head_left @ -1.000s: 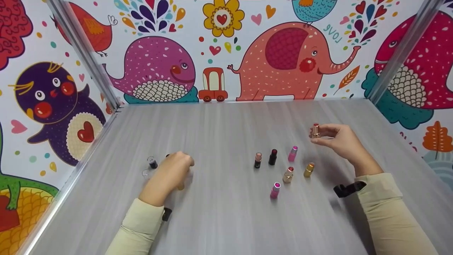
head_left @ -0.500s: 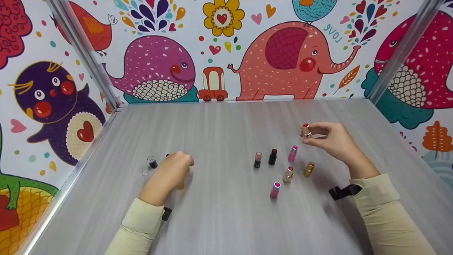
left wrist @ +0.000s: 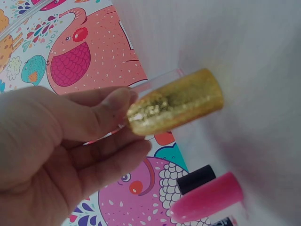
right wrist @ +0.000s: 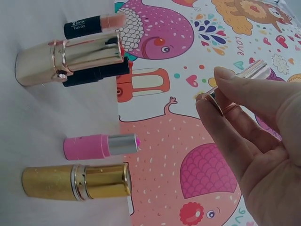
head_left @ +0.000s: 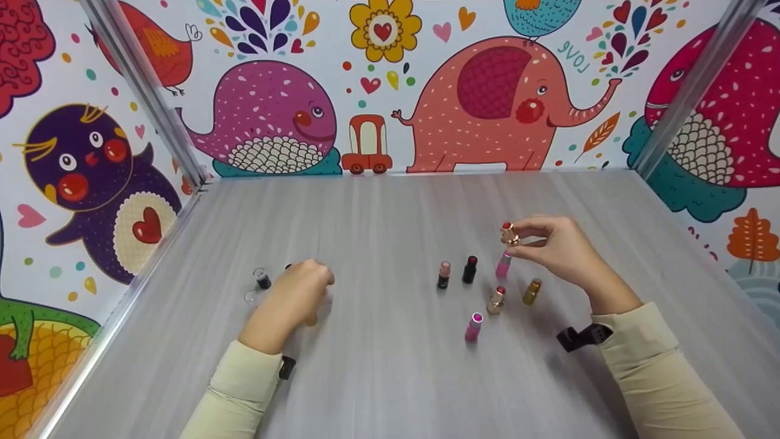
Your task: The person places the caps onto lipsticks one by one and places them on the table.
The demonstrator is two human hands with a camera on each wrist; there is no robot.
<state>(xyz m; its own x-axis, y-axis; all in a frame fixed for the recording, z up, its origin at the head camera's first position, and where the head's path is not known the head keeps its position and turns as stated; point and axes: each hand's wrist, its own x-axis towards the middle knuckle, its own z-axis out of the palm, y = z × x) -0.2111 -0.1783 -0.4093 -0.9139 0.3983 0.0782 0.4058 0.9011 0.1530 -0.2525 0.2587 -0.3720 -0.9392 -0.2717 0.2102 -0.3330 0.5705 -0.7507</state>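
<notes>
Lipstick point(head_left: 510, 235), red-tipped, in pinch of right hand point(head_left: 557, 247); gold cap point(left wrist: 181, 101) by left hand point(head_left: 291, 300), left grip unclear.

- "LOVE" stood on the back wall point(head_left: 420, 107), by the printed elephant's point(head_left: 469, 137) trunk, running backward in the head view.
- Another "LOVE" stood near the printed lion point(right wrist: 263, 19).
- "Fun" and a cut-off "co…" stood on a black tube point(right wrist: 83, 27); the line above was unclear.
</notes>
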